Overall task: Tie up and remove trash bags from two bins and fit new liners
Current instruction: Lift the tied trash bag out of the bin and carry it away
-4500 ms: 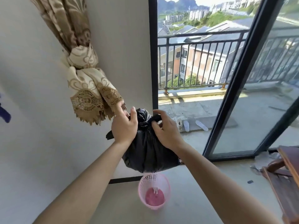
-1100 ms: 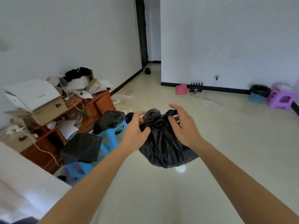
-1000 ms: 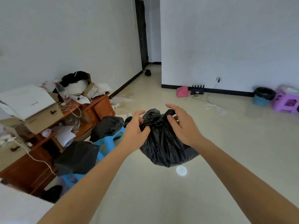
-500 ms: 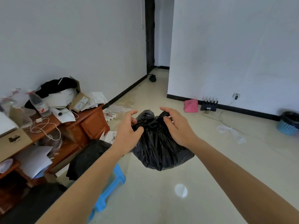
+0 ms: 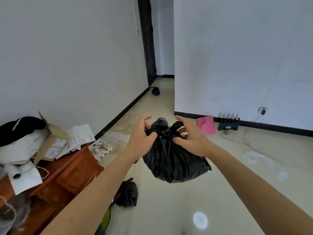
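A full black trash bag hangs in the air in front of me, its top gathered into a knot. My left hand pinches the left side of the knot. On the right side, my right hand grips the knot with thumb and fingers. A second black bag lies on the floor below my left forearm, and a third small black bag sits far off in the hallway. No bin is in view.
A cluttered wooden desk with papers and a cardboard box stands at the left. A pink object and a black router sit by the right wall, with cables across the floor. A hallway opens ahead.
I have walked forward along the desk, still holding the bag at its knot with both hands. The blue stool and the blue bin have dropped out of view.
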`<state>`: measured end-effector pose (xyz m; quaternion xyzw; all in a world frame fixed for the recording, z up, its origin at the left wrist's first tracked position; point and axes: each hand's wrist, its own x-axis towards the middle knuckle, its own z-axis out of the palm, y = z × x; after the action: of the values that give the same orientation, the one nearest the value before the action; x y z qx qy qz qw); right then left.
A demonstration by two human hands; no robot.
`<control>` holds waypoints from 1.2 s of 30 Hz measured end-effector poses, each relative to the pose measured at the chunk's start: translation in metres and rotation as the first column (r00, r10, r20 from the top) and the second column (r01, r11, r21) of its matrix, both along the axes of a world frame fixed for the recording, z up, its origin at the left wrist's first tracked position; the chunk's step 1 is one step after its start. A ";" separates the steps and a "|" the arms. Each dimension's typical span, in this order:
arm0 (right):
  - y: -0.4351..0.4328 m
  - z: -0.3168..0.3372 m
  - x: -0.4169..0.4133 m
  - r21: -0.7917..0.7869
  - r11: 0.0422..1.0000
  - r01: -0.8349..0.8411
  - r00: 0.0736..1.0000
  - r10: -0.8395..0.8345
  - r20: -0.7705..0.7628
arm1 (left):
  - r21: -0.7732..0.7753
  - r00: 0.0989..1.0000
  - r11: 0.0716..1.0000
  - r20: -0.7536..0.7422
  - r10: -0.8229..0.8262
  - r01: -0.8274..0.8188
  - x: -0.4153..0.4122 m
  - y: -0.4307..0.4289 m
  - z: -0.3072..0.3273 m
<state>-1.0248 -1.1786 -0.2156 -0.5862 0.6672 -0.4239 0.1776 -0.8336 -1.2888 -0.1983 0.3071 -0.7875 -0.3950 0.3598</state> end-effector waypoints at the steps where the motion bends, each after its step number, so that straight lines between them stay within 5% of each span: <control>1: -0.027 -0.004 -0.024 0.015 1.000 -0.006 1.000 0.006 0.001 | 0.008 1.000 1.000 0.007 -0.001 0.001 -0.023 -0.027 -0.003; 17: -0.510 0.018 -0.253 -0.028 0.993 -0.111 0.978 0.104 -0.181 | -0.011 0.983 0.984 -0.047 0.177 -0.178 -0.237 -0.479 0.000; 30: -0.854 0.029 -0.457 -0.056 0.998 0.028 0.994 -0.033 -0.101 | -0.040 0.994 0.999 0.108 0.036 -0.032 -0.452 -0.855 0.018; 36: -1.006 -0.002 -0.571 -0.084 0.995 0.055 0.995 -0.061 -0.076 | -0.042 0.998 0.999 0.068 0.015 -0.012 -0.579 -1.007 -0.004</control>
<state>-1.5961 -2.1847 -0.2174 -0.5895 0.6726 -0.4324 0.1148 -1.4127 -2.2962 -0.2022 0.3182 -0.8053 -0.3652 0.3418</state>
